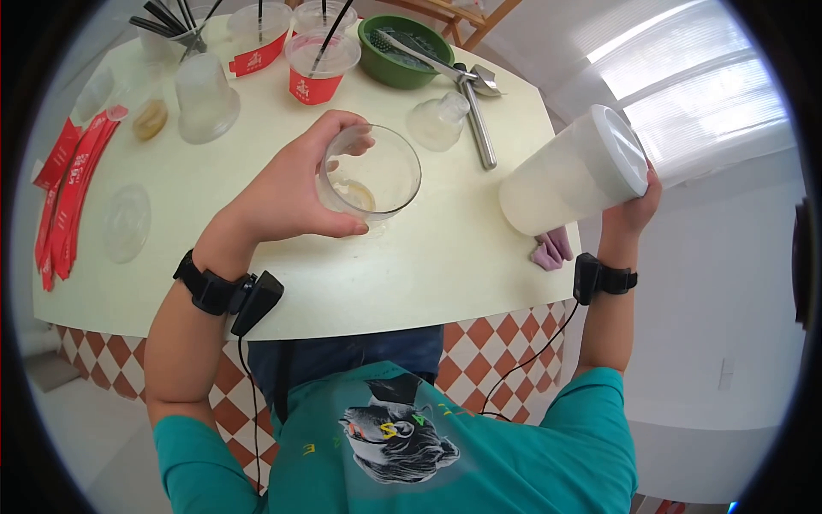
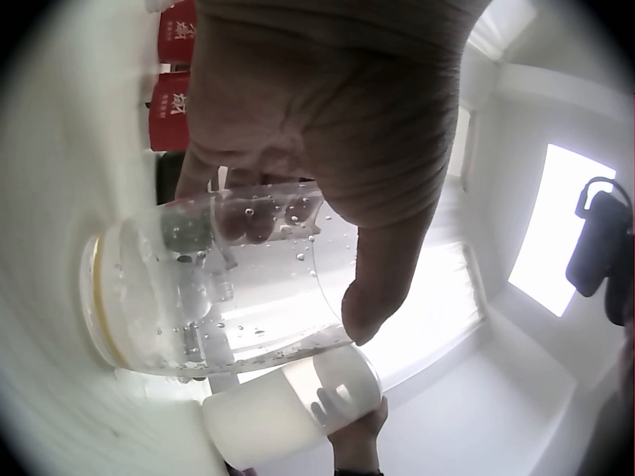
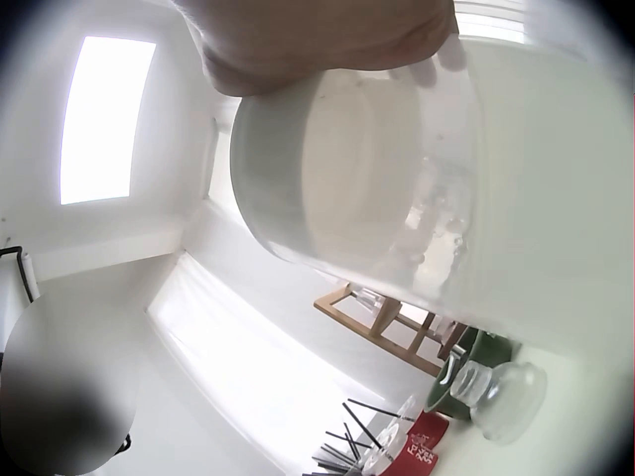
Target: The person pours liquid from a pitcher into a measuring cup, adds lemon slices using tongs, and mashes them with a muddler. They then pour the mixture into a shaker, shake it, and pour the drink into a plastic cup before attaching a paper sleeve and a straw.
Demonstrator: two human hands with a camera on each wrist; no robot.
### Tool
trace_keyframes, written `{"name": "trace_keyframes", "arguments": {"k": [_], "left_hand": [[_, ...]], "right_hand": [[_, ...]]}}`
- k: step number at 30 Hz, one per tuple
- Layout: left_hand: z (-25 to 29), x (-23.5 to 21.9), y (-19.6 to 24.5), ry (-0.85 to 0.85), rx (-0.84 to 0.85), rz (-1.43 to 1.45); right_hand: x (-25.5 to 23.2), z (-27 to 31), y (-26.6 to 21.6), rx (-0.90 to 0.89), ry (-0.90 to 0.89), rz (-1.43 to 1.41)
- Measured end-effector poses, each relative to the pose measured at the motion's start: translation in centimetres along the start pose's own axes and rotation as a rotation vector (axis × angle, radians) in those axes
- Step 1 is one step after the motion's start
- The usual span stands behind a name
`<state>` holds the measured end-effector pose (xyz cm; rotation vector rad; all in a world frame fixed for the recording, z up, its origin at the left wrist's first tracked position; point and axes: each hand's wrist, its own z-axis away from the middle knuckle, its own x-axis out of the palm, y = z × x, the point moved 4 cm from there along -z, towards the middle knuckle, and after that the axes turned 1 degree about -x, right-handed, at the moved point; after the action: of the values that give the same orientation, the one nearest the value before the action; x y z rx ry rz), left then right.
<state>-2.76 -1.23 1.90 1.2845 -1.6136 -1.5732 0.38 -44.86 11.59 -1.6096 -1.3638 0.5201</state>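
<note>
My left hand (image 1: 287, 184) grips a clear cup (image 1: 394, 176) around its upper side, thumb and fingers spread about the wall. The cup stands upright near the table's middle, with droplets on its wall and a pale yellowish ring (image 2: 99, 288) at its base. My right hand (image 1: 635, 210) holds a translucent pitcher (image 1: 552, 184) with a white lid (image 1: 618, 150), above the table's right edge. Cloudy, whitish liquid (image 2: 260, 421) fills its lower part. The pitcher leans in the head view, its lid end toward the right hand. Most of the right hand's fingers are hidden behind it.
Red-sleeved cups (image 1: 321, 73) with black straws and a green basin (image 1: 402, 56) stand at the back. A clear bottle-shaped piece (image 1: 438, 122) and a metal-handled tool (image 1: 479, 124) lie nearer. Red sleeves (image 1: 73, 197) are at left; a purple cloth (image 1: 550, 250) at right.
</note>
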Motion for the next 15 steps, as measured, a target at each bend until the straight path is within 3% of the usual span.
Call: {"name": "trace_keyframes", "arguments": {"k": [5,8,10,15], "left_hand": [[0.1,-0.3,-0.1,0.010,-0.013,0.005],[0.0,-0.8,-0.3,0.058,-0.002,0.014],[0.0,-1.2,-0.5,0.083,-0.027,0.022],[0.0,-1.7,-0.5,0.144,0.000,-0.011]], "right_hand": [[-2.3,-5.5,4.3,0.001,0.020,-0.073],[-1.4,-7.4,5.8,-0.070,0.161,-0.128],[-0.1,-8.0,6.0,-0.125,0.248,0.031],[-0.3,-12.1,8.0,-0.129,0.236,0.168]]}}
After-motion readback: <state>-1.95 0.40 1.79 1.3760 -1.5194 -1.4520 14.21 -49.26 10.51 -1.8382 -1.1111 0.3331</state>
